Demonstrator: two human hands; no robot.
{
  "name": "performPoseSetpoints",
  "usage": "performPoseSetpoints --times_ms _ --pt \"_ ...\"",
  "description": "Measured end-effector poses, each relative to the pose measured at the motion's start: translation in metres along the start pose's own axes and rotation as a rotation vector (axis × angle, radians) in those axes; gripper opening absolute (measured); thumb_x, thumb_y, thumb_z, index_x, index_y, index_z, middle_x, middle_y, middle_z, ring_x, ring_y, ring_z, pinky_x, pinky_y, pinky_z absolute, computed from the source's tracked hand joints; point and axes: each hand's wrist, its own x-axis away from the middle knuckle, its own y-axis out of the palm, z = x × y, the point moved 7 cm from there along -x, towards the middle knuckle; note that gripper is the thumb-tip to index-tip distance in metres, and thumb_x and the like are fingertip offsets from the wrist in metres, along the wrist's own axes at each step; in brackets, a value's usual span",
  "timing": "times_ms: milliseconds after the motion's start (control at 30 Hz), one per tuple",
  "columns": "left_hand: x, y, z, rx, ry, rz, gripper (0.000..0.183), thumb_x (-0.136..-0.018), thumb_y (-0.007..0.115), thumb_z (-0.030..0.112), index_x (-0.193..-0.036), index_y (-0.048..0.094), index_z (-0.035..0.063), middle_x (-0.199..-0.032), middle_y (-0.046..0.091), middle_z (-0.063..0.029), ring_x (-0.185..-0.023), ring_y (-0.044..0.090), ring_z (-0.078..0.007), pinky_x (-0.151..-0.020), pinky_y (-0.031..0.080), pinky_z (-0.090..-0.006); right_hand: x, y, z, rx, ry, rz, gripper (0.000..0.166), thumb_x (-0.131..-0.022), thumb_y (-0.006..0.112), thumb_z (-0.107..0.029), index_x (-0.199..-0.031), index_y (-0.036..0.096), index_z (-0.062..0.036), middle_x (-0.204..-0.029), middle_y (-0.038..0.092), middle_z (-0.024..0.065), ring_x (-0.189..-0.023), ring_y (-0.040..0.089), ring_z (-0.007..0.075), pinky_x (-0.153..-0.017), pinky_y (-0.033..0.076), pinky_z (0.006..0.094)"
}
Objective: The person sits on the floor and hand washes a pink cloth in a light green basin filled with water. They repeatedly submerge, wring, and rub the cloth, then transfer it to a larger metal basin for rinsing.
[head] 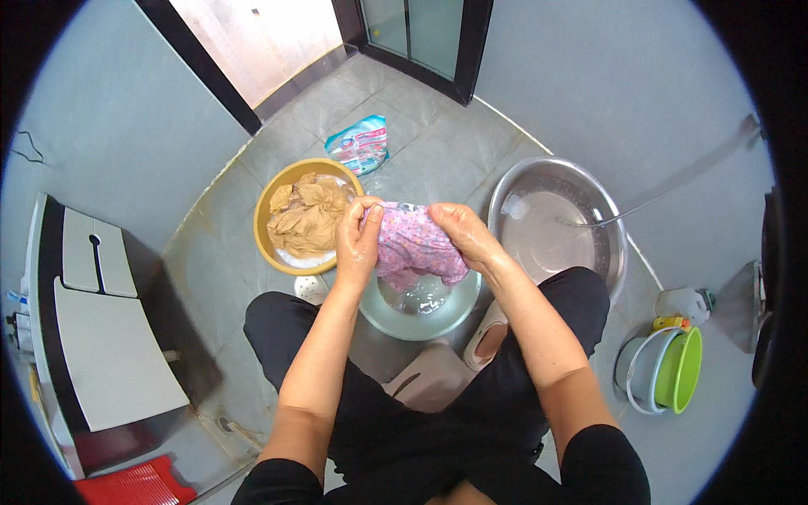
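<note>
Stretched between my two hands is a pink garment with a small floral print. My left hand pinches its left edge, thumb on top, and my right hand grips the right edge. Both hands look wet. Below the cloth, between my feet, stands a pale green basin with water in it; the cloth hides its far part. Beyond my left hand, a yellow basin holds tan cloth in white suds. At the right, a large metal basin contains water, with a clear hose running into it.
A detergent bag lies on the tiled floor past the yellow basin. Buckets and a plastic jug stand by the right wall. A white-fronted cabinet is at the left, with a red washboard near it. A glass door is ahead.
</note>
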Motion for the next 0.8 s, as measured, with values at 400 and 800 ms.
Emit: performPoseSetpoints --times_ms 400,800 --pt "0.034 0.076 0.031 -0.731 0.345 -0.061 0.017 -0.082 0.052 0.014 -0.067 0.048 0.0066 -0.06 0.049 -0.0124 -0.053 0.05 -0.032 -0.047 0.04 -0.0384 -0.027 -0.017 0.066 -0.526 0.064 0.187 0.04 -0.088 0.044 -0.047 -0.069 0.051 -0.0123 -0.062 0.046 -0.0022 -0.057 0.044 0.0117 -0.053 0.036 0.0267" --pt "-0.011 0.04 0.01 -0.725 0.161 0.126 0.013 -0.086 0.048 0.021 -0.092 0.046 0.0101 -0.055 0.054 -0.0145 -0.047 0.054 -0.0339 -0.041 0.04 -0.043 -0.017 0.025 0.044 -0.31 0.012 0.323 0.048 -0.091 0.039 -0.042 -0.109 0.049 0.0015 -0.102 0.056 0.0105 -0.093 0.054 0.0185 -0.079 0.045 0.0314"
